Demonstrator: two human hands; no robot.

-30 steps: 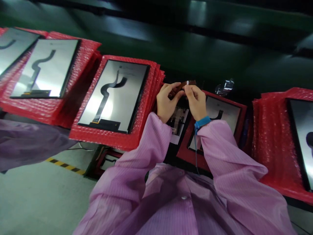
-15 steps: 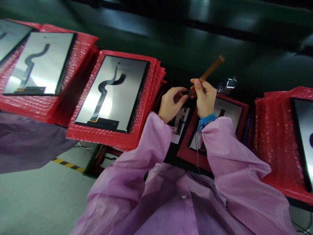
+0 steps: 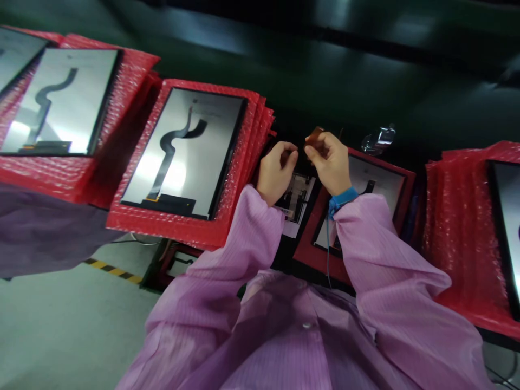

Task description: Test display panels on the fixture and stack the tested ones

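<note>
Between finger and thumb, my right hand [image 3: 332,165] pinches an orange-brown flex cable [image 3: 314,135], whose visible end curls up above the fingertips. A blue strap circles that wrist. Just to the left is my left hand [image 3: 276,172], its thumb and index finger drawn together in a pinch; whatever is in it, if anything, is too small to make out. A narrow gap separates the two hands. Below them lies a dark device with a pale panel [image 3: 298,203]. A display panel [image 3: 376,181] on a red mat [image 3: 311,254] sits under my right wrist, partly hidden by my sleeve.
To the left, a display panel with a black flex cable [image 3: 184,157] tops a stack of red bubble-wrap sleeves [image 3: 170,230]. Another such stack [image 3: 125,151] stands farther left. More red sleeves [image 3: 459,233] are piled at right. A shiny clear object [image 3: 379,140] lies beyond my right hand.
My hands have moved apart. The flex cable, stretched long past my right hand before, now shows only as a short curled end at its fingertips.
</note>
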